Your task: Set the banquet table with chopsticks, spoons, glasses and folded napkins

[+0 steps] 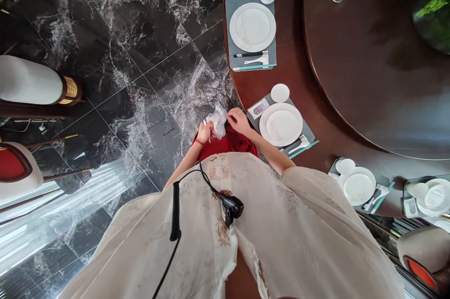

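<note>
Both forearms rise from the lower middle of the frame and meet at its centre, elbows wide, wrists bent inward above a red cloth at the waist. The left hand is curled closed on the lower left edge of a crumpled clear plastic wrapper, with a thin white stick poking from its fingers. The right hand lies against the wrapper's right side with bent fingers; I cannot tell whether it grips. The wrapper sits between them, just left of the curved edge of the dark polished wood tabletop. Open room lies to the left over the glossy black, white-veined marble floor. Just right of the hands, a round white plate rests on a grey rectangular mat.
</note>
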`<state>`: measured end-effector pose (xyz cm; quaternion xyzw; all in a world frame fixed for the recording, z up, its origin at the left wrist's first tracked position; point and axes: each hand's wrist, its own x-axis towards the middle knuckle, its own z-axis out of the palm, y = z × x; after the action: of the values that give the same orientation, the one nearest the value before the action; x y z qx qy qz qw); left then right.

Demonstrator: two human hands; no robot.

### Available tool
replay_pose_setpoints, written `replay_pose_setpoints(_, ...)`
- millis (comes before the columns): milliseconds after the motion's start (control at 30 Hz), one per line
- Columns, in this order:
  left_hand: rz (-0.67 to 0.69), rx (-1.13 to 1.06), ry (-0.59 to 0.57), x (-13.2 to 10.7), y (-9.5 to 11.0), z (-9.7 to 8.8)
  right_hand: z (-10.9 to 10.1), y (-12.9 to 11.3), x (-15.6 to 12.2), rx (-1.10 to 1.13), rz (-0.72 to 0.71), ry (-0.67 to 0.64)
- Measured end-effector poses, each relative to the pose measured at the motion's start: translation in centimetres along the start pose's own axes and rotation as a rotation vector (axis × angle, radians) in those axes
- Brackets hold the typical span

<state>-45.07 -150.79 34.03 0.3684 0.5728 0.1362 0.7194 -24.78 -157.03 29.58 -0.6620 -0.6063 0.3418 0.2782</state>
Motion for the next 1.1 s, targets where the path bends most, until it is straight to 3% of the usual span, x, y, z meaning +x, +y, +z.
replay_pose_setpoints(67, 0.004, 0.011, -0.042, -0.1, 0.4, 0.2, 0.8, -3.4, -0.2, 0.164, -0.106, -0.058)
replay_pose_setpoints(200, 0.036, 0.102, -0.16, -0.3, 1.2, 0.4, -0.1, -7.2, 0.4, 0.391, -0.021, 0.07)
replay_pose_setpoints(333, 0.056, 0.132, -0.243, -0.6, 1.5, 1.1, -2.2, -7.6, 0.8, 0.515, 0.023, 0.007)
replay_pose_setpoints(433, 0.007, 0.115, -0.417, -0.8, 1.7, 1.8, -3.0, -6.7, 0.5, 0.581, 0.022, -0.066)
replay_pose_setpoints(500, -0.021, 0.132, -0.512, -0.8, 2.0, 2.3, -3.3, -5.8, -0.1, 0.583, 0.023, -0.03)
replay_pose_setpoints(633, -0.044, 0.194, -0.521, -0.4, 2.0, 2.9, -5.0, -1.4, -2.9, 0.645, 0.158, 0.253)
replay_pose_setpoints(733, -0.055, 0.257, -0.472, 0.0, 1.5, 2.8, -8.2, 4.8, -8.3, 0.613, 0.442, 0.576)
replay_pose_setpoints(800, -0.05, 0.294, -0.443, 0.2, 1.2, 2.5, -10.3, 9.2, -13.4, 0.49, 0.697, 0.698)
replay_pose_setpoints(933, -0.054, 0.341, -0.387, 0.7, 1.2, 2.0, -11.5, 15.4, -23.1, 0.208, 1.201, 0.543)
replay_pose_setpoints(1000, -0.048, 0.338, -0.349, 1.0, 1.5, 1.9, -10.7, 16.9, -25.9, 0.129, 1.323, 0.454)
replay_pose_setpoints(1100, -0.009, 0.317, -0.279, 1.4, 1.9, 1.8, -9.0, 18.1, -27.6, 0.094, 1.394, 0.407)
